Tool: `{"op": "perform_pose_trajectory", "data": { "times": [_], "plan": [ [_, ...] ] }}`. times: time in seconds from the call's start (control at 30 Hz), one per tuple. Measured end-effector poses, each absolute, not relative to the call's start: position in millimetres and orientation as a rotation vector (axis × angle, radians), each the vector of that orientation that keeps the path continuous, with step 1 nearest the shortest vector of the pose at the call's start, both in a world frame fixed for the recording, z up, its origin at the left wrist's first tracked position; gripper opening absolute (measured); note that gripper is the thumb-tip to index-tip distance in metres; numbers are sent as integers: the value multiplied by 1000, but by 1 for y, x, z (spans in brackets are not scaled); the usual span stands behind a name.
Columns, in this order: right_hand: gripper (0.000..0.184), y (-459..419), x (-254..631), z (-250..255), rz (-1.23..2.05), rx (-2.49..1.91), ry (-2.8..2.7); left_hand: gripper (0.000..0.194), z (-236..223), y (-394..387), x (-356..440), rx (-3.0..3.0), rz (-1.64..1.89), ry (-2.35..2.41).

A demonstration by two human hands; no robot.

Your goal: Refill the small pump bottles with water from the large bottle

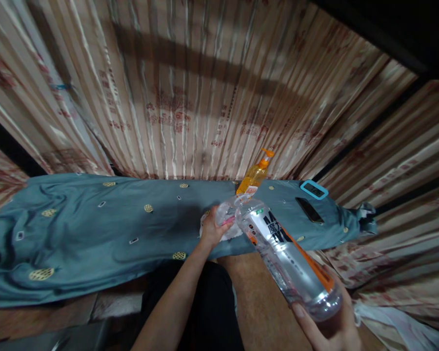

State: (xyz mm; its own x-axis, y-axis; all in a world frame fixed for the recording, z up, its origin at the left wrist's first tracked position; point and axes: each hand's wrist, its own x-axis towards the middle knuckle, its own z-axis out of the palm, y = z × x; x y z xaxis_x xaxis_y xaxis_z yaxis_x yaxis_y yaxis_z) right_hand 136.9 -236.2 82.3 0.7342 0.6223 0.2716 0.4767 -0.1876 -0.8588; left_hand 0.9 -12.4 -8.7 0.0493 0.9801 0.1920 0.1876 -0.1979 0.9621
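My right hand (329,326) grips the base of a large clear plastic bottle (289,258) with an orange and black label, tipped forward so its neck points down to the left. My left hand (212,229) is closed around a small clear container (227,212) with a pink part, held right at the bottle's mouth above a white cloth (230,233). Both hands work over the near edge of a surface draped in a blue-grey patterned sheet (95,229).
An orange pump bottle (255,176) stands just behind the hands. A dark phone (309,209) and a small device with a blue frame (313,189) lie on the sheet to the right. Striped curtains (190,97) hang behind. My dark-clothed leg (205,307) is below.
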Motion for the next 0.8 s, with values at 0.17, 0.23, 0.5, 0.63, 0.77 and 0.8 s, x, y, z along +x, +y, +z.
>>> {"op": "perform_pose_trajectory", "data": {
  "times": [0.17, 0.23, 0.5, 0.63, 0.77, 0.8],
  "plan": [
    [107, -234, 131, 85, 192, -1809, -819, 47, -9, -14, 3, 1469, 1245, 1230],
    [107, -234, 130, 86, 223, -1799, -804, 47, -9, -14, 4, 1465, 1238, 1242],
    [105, -234, 133, 86, 189, -1806, -835, 51, -9, -15, 5, 1433, 1246, 1250],
    [107, -233, 133, 86, 206, -1795, -832, 51, -10, -15, 4, 1421, 1256, 1234],
    [107, -233, 132, 87, 182, -1793, -849, 52, -11, -15, 5, 1418, 1246, 1244],
    [107, -233, 132, 87, 182, -1794, -847, 52, -11, -15, 5, 1419, 1244, 1250]
  ]
}}
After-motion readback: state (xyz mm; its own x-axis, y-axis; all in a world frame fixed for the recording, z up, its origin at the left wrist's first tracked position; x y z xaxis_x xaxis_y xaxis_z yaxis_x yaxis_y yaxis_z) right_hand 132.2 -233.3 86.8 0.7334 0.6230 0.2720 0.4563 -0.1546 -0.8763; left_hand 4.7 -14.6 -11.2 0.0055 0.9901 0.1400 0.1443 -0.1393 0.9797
